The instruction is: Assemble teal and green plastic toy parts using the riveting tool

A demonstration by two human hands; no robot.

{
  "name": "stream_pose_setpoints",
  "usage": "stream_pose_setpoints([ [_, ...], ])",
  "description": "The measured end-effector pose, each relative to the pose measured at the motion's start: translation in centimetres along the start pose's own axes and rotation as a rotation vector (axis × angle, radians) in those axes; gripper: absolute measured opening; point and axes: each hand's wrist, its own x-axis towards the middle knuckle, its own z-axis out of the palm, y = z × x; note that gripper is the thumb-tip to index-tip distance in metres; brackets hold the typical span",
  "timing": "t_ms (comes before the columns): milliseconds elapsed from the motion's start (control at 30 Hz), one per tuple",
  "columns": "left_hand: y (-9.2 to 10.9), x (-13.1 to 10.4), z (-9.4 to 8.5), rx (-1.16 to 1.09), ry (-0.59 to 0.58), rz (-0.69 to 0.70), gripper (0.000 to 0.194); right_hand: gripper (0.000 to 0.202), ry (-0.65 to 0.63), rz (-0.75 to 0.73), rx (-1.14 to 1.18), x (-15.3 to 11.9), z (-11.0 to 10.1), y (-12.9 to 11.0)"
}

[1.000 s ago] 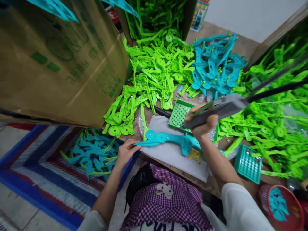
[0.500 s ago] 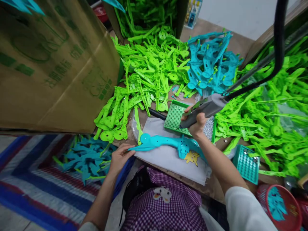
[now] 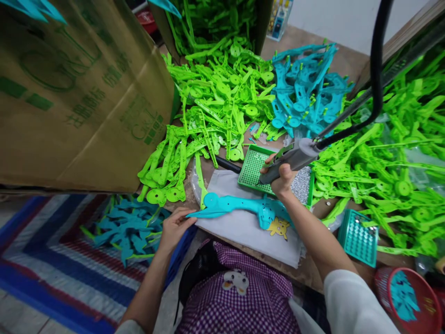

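My left hand (image 3: 176, 228) pinches the pointed left tip of a long blue plastic part (image 3: 236, 204), which lies across a pale cloth (image 3: 243, 239) with a yellow cartoon figure. In my right hand (image 3: 282, 178) is a grey electric screwdriver (image 3: 295, 155), its fingers wrapped round the body. The tool hangs from a black cable and a metal rod. Its lower end is over a green perforated tray (image 3: 252, 167), whose right side holds many small silvery screws (image 3: 302, 186). My right forearm covers the right end of the blue part.
Bright green plastic parts (image 3: 222, 99) heap up behind, with more at right (image 3: 399, 171). Blue parts (image 3: 306, 88) are stacked at the back. A large cardboard box (image 3: 79, 102) stands left. At right are a teal tray (image 3: 358, 236) and a red basket (image 3: 382, 292).
The screwdriver and my right hand have shifted very slightly left, and the cable above has swung left. My left hand keeps its pinch on the blue part.
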Motion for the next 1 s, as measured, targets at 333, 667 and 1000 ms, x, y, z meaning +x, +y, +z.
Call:
stream_pose_setpoints([
  [333,0.1,0.0,0.0,-0.005,0.001,-0.004,0.028,0.057,-0.02,-0.046,0.028,0.4,-0.3,-1.2],
  [667,0.1,-0.1,0.2,-0.047,0.004,-0.002,0.026,0.06,0.049,-0.098,-0.031,-0.1,1.2,-3.2],
  [1000,-0.2,0.2,-0.1,-0.013,-0.025,0.006,0.027,0.044,0.173,-0.263,-0.178,7.9,-0.5,1.4],
])
